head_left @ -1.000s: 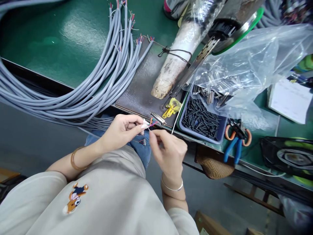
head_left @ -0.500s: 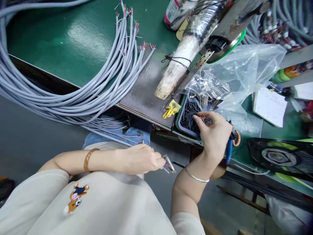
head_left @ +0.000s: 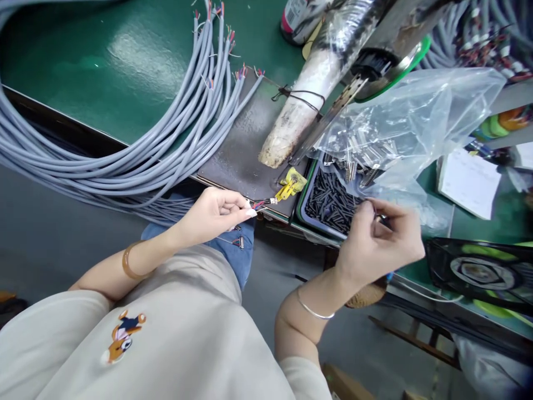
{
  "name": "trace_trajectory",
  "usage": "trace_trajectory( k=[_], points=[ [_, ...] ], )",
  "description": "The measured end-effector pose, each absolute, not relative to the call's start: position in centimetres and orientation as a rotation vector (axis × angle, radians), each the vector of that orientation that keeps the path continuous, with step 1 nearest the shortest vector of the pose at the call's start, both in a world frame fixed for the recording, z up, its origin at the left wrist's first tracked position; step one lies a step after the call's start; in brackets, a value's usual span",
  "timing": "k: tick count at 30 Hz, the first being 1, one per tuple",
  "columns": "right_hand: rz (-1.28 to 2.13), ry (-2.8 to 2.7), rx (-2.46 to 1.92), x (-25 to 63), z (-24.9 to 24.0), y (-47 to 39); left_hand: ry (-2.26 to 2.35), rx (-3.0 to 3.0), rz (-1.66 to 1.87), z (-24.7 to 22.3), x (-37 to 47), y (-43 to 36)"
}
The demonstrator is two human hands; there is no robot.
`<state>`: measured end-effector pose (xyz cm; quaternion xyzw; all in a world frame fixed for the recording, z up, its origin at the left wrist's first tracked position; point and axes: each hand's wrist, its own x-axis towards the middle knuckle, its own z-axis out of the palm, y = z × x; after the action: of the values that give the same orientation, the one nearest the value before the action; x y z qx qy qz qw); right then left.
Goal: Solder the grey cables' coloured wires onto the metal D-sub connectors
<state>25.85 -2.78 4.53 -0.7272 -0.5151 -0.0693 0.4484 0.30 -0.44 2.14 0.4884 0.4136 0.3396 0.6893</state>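
My left hand (head_left: 219, 214) is closed in a pinch on the end of a cable, at the edge of the bench. Red, blue and black wires (head_left: 261, 205) stick out past its fingertips to a small connector (head_left: 273, 201). Just beyond the connector lies a yellow clip-like tool (head_left: 287, 186). My right hand (head_left: 381, 239) has its fingers curled together beside a tray (head_left: 305, 211) of short black tubes (head_left: 331, 203). Something dark shows between these fingers, but I cannot make it out. A bit of blue handle (head_left: 390, 276) peeks out below that hand.
A thick bundle of grey cables (head_left: 166, 161) with stripped ends curves over the bench's left side. A wrapped white tube (head_left: 295, 111) slants above the tray. Behind the tray sits a clear bag (head_left: 433, 111) of metal connectors; a fan (head_left: 478, 272) and paper pad (head_left: 468, 180) stand right.
My left hand has risen from near my lap to the bench edge with the wired connector. My right hand has left the black tubes and moved right, covering the orange handle seen before.
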Motion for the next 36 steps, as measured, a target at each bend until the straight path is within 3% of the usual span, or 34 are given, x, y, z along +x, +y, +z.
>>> trace_trajectory(
  k=[5,7,36],
  points=[
    [0.436,-1.329,-1.54,21.5,4.3,-5.6,1.043,1.305,0.871,2.6,0.9,-0.6],
    [0.523,-1.343,-1.52,20.4,3.7,-6.0,1.066,1.386,0.879,2.7,1.0,-0.7],
    [0.486,-1.476,-1.539,19.2,3.2,-5.4,1.109,1.579,0.914,2.7,0.7,-0.8]
  ],
)
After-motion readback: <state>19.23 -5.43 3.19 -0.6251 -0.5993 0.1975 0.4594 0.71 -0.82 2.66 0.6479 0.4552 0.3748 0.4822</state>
